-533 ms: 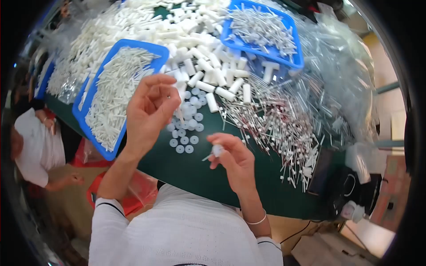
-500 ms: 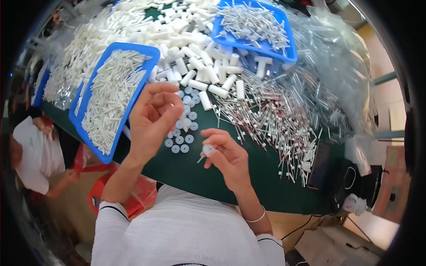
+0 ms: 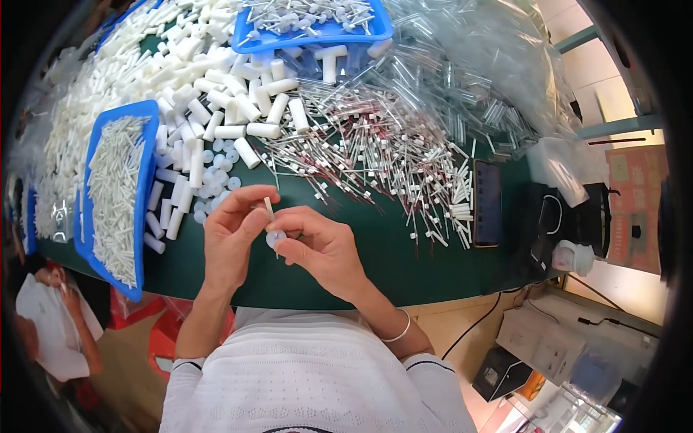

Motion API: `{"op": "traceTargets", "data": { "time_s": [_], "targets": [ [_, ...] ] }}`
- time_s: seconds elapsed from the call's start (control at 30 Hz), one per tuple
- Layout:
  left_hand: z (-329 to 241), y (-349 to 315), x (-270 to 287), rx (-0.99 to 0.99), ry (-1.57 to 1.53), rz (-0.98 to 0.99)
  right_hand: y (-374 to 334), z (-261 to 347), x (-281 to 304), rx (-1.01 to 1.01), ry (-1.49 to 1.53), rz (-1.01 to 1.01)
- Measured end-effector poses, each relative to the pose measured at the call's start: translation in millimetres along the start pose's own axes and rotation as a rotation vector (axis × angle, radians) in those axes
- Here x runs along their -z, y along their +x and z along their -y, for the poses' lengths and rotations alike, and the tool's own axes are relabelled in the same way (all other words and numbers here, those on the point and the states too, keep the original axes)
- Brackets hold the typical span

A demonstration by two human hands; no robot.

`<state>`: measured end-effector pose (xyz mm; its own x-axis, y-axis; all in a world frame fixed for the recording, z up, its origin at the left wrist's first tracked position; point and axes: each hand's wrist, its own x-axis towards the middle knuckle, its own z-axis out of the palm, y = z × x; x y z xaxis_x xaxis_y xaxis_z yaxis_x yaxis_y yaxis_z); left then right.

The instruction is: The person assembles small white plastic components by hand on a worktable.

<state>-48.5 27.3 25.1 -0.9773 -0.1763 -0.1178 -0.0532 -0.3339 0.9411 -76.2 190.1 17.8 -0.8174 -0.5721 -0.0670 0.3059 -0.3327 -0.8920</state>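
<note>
Both hands meet over the near part of the green table. My left hand (image 3: 232, 238) pinches a short white tube (image 3: 269, 208) upright between thumb and fingertips. Close against it, my right hand (image 3: 321, 249) is closed on a small translucent disc (image 3: 273, 238), with a thin stem showing below it. The fingers hide where the tube and disc meet, so I cannot tell if they are joined. Beyond the left hand lies a cluster of loose translucent discs (image 3: 214, 178), beside thick white foam cylinders (image 3: 229, 132).
A blue tray (image 3: 154, 137) of thin white tubes stands at the left, another blue tray (image 3: 317, 42) of stemmed discs at the back. Thin rods with white ends (image 3: 404, 159) are heaped ahead. Right are a phone (image 3: 487, 202) and plastic bags (image 3: 480, 43). Another person sits far left.
My hands have come together from apart, and a white tube now shows in the left fingertips. The head view has turned, so the table's contents appear further left.
</note>
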Motion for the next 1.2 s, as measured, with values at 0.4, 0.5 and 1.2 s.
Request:
{"op": "traceTargets", "data": {
  "time_s": [0.4, 0.5, 1.2],
  "targets": [
    [9, -9, 17, -0.098, 0.265, 0.017, 6, 10, 10, 0.210, 0.172, -0.085],
    [8, -13, 18, -0.096, 0.308, 0.045, 9, 11, 5, 0.261, 0.134, -0.137],
    [1, -20, 19, -0.413, 0.827, 0.174, -3, 6, 18, -0.026, -0.409, -0.077]
  ]
}}
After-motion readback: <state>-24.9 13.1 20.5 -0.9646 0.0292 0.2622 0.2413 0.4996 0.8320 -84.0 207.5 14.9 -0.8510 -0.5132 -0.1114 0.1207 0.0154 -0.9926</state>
